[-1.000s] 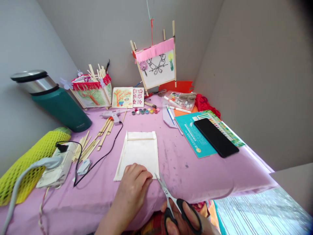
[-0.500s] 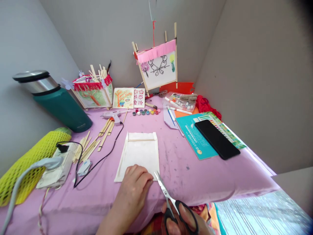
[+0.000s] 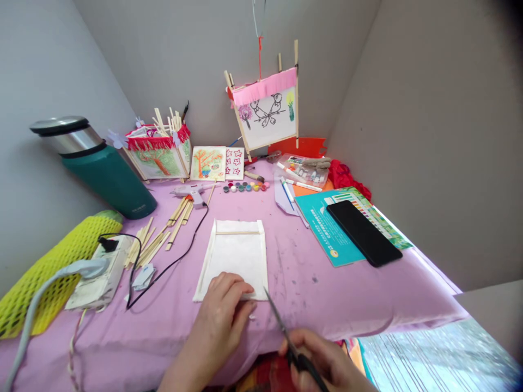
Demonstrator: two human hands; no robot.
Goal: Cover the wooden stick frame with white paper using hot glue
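Note:
A white rectangular panel (image 3: 235, 256) lies on the purple tablecloth in front of me, with folded-looking edges and a thin wooden stick across its far end. My left hand (image 3: 223, 313) covers its near edge, fingers curled and thumb close to the index finger; what lies beneath the fingertips is hidden. Just below the fingertips is a tiny white scrap (image 3: 252, 317). Black-handled scissors (image 3: 280, 321) are in my right hand (image 3: 316, 362), seen edge-on, their tip beside the panel's near right corner.
At left stand a teal bottle (image 3: 108, 174), a white power strip (image 3: 96, 277) and a glue gun (image 3: 194, 193) with a trailing black cord. Wooden sticks (image 3: 153, 247) lie nearby. To the right, a black phone (image 3: 363, 231) rests on a blue booklet (image 3: 327, 228). A decorated lantern (image 3: 265, 111) hangs behind.
My right hand has turned the scissors from showing their spread loops to edge-on. My left hand has shifted slightly, and a small white scrap now shows below its fingertips.

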